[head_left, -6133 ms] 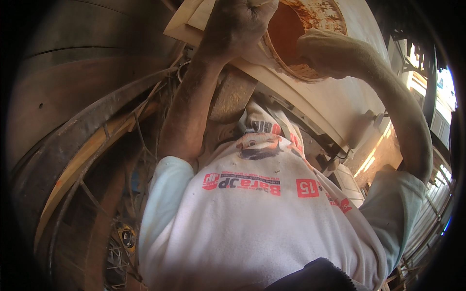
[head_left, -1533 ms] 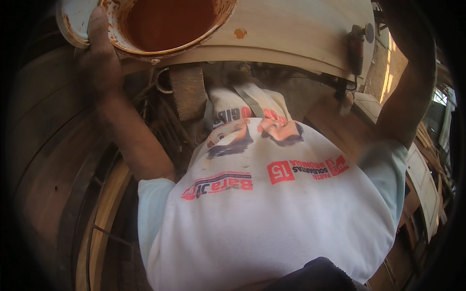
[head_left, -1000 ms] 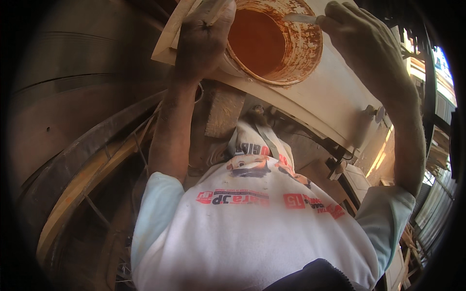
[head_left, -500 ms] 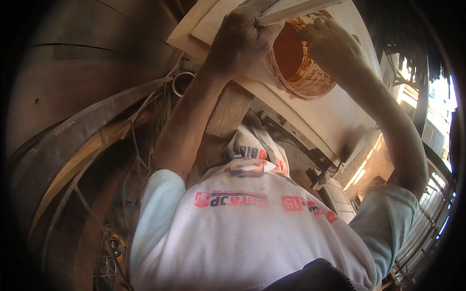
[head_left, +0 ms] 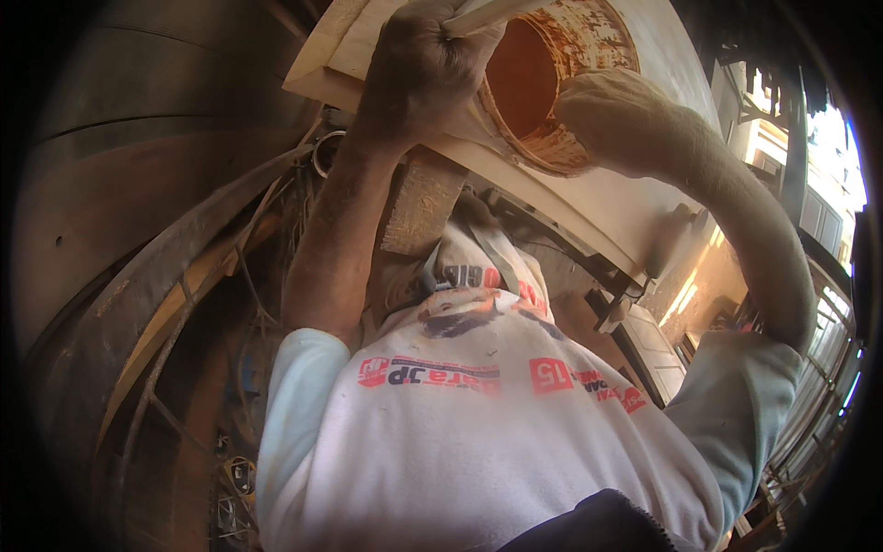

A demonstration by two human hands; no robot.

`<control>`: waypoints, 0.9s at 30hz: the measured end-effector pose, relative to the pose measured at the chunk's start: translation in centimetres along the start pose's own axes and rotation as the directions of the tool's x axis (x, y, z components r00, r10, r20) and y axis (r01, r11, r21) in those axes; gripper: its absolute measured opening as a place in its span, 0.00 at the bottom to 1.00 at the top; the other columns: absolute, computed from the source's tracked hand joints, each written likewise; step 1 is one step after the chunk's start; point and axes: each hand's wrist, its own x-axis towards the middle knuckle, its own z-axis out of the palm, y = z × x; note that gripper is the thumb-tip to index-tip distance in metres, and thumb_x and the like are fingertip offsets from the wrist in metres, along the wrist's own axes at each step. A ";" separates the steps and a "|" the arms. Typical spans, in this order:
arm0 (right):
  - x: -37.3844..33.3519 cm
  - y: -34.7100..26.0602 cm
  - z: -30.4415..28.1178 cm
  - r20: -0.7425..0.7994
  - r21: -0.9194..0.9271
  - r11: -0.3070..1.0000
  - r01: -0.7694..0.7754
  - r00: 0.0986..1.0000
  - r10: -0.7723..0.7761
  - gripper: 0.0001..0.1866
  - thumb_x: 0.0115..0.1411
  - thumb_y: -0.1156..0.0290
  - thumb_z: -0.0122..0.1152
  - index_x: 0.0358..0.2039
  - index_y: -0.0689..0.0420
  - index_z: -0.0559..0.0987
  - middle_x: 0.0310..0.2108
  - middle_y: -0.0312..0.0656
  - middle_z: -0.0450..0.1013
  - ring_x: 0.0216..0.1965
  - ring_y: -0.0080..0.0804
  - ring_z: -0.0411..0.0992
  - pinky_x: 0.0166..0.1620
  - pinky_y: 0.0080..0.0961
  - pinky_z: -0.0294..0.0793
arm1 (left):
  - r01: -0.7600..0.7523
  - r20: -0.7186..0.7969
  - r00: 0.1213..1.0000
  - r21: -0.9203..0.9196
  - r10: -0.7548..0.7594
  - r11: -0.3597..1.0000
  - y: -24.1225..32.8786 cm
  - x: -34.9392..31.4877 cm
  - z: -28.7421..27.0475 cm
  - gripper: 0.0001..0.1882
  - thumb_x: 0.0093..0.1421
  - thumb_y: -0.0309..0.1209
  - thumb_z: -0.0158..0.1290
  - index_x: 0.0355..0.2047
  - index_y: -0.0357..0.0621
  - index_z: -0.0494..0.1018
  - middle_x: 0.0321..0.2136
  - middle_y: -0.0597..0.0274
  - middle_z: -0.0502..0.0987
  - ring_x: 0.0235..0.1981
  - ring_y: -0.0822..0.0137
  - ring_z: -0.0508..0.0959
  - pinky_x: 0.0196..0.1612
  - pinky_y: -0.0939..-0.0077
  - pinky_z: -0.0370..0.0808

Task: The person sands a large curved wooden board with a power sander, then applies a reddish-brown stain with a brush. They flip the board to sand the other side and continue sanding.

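"Two hands are up by the bucket (head_left: 602, 41), yes? Where exactly?"

"Bucket at one o'clock, its mouth turned towards us, with reddish-brown liquid (head_left: 520, 78) inside. Left hand (head_left: 423, 81) at twelve, right hand (head_left: 625, 124) nearly at two."

"How are they gripping?"

"The left is curled tight round a pale strip (head_left: 487, 17), just beside the rim. Whether that fist bears on the bucket too, I can't tell. The right reaches over the mouth with its fingers hidden, so I can't say whether they hold anything."

"Which step is it, then?"

"My guess is working the liquid, or scraping the smeared inner wall. The next move calls for a steady bucket and a right wrist lifted clear of the rim, or it may tip or drip."

"What's around?"

"A pale panel (head_left: 607, 207) runs under the bucket towards two o'clock. A rough block (head_left: 425, 204) sits at twelve, nearer the centre, a metal ring (head_left: 315, 154) between ten and eleven, a dark curved beam (head_left: 156, 262) at nine, and a pale panelled piece (head_left: 653, 348) near four."

"Anything in the way?"

"Mostly the right hand itself, covering part of the opening. Any spill could land on that panel."
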 end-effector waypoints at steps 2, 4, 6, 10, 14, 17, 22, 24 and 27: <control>0.3 0.0 -0.2 0.067 0.084 0.996 0.004 0.998 -0.010 0.07 0.58 0.79 0.57 0.34 0.62 0.83 0.33 0.47 0.78 0.43 0.46 0.77 0.48 0.41 0.75 | -0.023 0.008 1.000 0.008 0.023 1.000 -0.7 0.0 0.0 0.20 0.70 0.21 0.49 0.61 0.29 0.70 0.54 0.46 0.77 0.58 0.58 0.76 0.62 0.70 0.71; 0.7 0.0 -1.5 0.195 0.153 0.988 -0.010 0.981 -0.020 0.09 0.60 0.76 0.57 0.37 0.64 0.83 0.32 0.48 0.79 0.40 0.47 0.78 0.46 0.43 0.76 | -0.044 0.017 0.999 0.012 0.044 0.999 -1.0 0.1 0.1 0.20 0.70 0.22 0.49 0.61 0.29 0.70 0.55 0.46 0.77 0.58 0.58 0.76 0.62 0.70 0.71; 0.4 0.3 -2.0 0.256 0.310 0.941 -0.133 0.965 0.052 0.11 0.61 0.74 0.56 0.40 0.64 0.83 0.31 0.48 0.79 0.36 0.45 0.78 0.43 0.42 0.76 | -0.022 0.027 0.999 0.020 0.021 1.000 -0.6 0.0 0.2 0.20 0.70 0.22 0.49 0.61 0.29 0.70 0.55 0.45 0.77 0.59 0.57 0.76 0.62 0.70 0.71; -1.7 2.0 -2.6 0.003 0.570 0.822 0.020 1.000 -0.027 0.13 0.62 0.70 0.56 0.40 0.63 0.84 0.28 0.44 0.78 0.31 0.33 0.77 0.38 0.35 0.75 | -0.047 0.022 0.999 0.115 0.045 0.992 -0.7 -0.1 -0.2 0.21 0.70 0.23 0.48 0.61 0.28 0.70 0.56 0.43 0.76 0.61 0.56 0.75 0.64 0.69 0.69; -5.4 2.5 -2.4 -0.204 0.637 0.770 0.025 0.969 0.138 0.11 0.62 0.72 0.55 0.39 0.62 0.82 0.24 0.38 0.74 0.27 0.24 0.72 0.33 0.26 0.71 | 0.080 0.053 0.995 0.108 -0.086 0.991 1.9 0.3 -0.6 0.22 0.70 0.25 0.48 0.62 0.29 0.69 0.58 0.44 0.75 0.62 0.55 0.74 0.66 0.69 0.67; -8.1 2.6 -0.8 -0.290 0.726 0.687 0.017 0.914 0.284 0.11 0.63 0.70 0.55 0.38 0.62 0.82 0.24 0.36 0.74 0.25 0.22 0.71 0.31 0.25 0.71 | -0.094 0.101 0.993 0.377 0.060 0.921 -0.8 -0.7 -2.3 0.23 0.72 0.34 0.49 0.62 0.32 0.70 0.58 0.47 0.75 0.60 0.56 0.75 0.64 0.67 0.70; -13.0 2.5 4.2 -0.215 0.921 0.391 0.002 0.838 0.502 0.10 0.67 0.74 0.52 0.43 0.61 0.80 0.23 0.34 0.73 0.23 0.18 0.69 0.24 0.17 0.67 | 0.161 -0.060 0.986 0.178 -0.153 0.971 2.0 0.1 -1.7 0.25 0.73 0.46 0.49 0.53 0.34 0.76 0.45 0.54 0.81 0.47 0.63 0.80 0.49 0.69 0.75; -14.6 3.3 10.6 -0.278 0.959 0.197 0.204 0.814 0.511 0.10 0.70 0.73 0.50 0.46 0.61 0.78 0.28 0.34 0.74 0.28 0.19 0.72 0.30 0.19 0.71 | 0.405 -0.121 0.911 0.091 -0.394 0.910 3.0 0.0 -2.2 0.29 0.73 0.44 0.50 0.62 0.29 0.70 0.59 0.50 0.75 0.59 0.62 0.74 0.64 0.68 0.69; -17.1 2.3 17.2 -0.189 0.973 0.018 0.231 0.749 0.635 0.14 0.68 0.68 0.56 0.48 0.62 0.80 0.31 0.34 0.77 0.32 0.20 0.74 0.37 0.21 0.75 | 0.485 -0.137 0.869 0.047 -0.475 0.873 1.9 -0.3 -4.8 0.34 0.72 0.49 0.50 0.63 0.27 0.66 0.59 0.47 0.74 0.58 0.62 0.75 0.61 0.68 0.72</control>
